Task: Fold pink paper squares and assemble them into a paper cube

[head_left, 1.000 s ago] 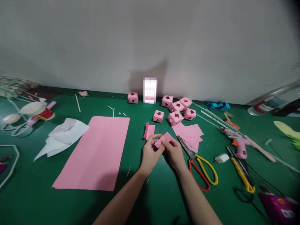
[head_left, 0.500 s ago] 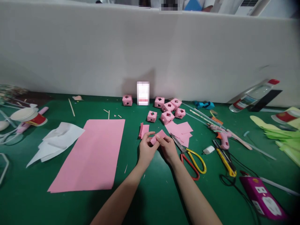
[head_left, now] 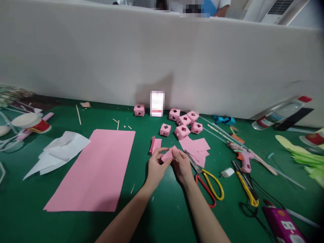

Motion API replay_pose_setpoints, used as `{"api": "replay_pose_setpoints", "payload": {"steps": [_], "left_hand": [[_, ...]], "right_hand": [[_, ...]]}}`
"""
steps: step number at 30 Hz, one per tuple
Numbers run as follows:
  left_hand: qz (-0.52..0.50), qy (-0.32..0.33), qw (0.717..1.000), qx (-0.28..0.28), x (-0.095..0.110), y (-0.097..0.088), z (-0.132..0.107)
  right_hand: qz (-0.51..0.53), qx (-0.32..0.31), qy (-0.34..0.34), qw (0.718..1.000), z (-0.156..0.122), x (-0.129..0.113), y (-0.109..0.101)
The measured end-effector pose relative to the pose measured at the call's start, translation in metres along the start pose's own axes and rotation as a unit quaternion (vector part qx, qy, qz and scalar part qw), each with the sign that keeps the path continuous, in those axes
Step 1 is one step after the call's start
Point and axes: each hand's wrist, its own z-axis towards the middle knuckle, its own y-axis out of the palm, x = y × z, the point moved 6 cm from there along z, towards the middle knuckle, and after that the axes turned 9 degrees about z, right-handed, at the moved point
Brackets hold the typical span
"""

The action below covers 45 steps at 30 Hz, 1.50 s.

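Both of my hands pinch a small folded piece of pink paper [head_left: 169,154] just above the green table [head_left: 167,209]. My left hand [head_left: 156,166] grips its left end, fingers curled. My right hand [head_left: 181,165] grips its right end from above. A short stack of folded pink pieces [head_left: 155,144] lies just beyond my left hand. Flat pink squares [head_left: 198,147] lie beyond my right hand, and several finished pink paper cubes [head_left: 182,123] with diamond holes sit further back.
A large pink sheet [head_left: 97,168] lies left of my hands, white paper [head_left: 59,152] beyond it. Red and yellow scissors [head_left: 206,179] lie right of my right hand, then a pink glue gun [head_left: 244,157], yellow cutter [head_left: 246,185], purple power strip [head_left: 285,226]. A white partition [head_left: 162,64] closes the back.
My hands stay on the small pink piece, with slight finger shifts as they work its fold. The camera tilted up, then drifted slightly, showing the partition's top edge.
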Motion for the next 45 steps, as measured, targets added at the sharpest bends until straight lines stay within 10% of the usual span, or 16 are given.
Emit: {"api": "replay_pose_setpoints", "payload": {"steps": [45], "left_hand": [[-0.126, -0.122, 0.982, 0.073, -0.02, -0.016, -0.002]], "right_hand": [[-0.171, -0.013, -0.066, 0.983, -0.006, -0.003, 0.003]]}}
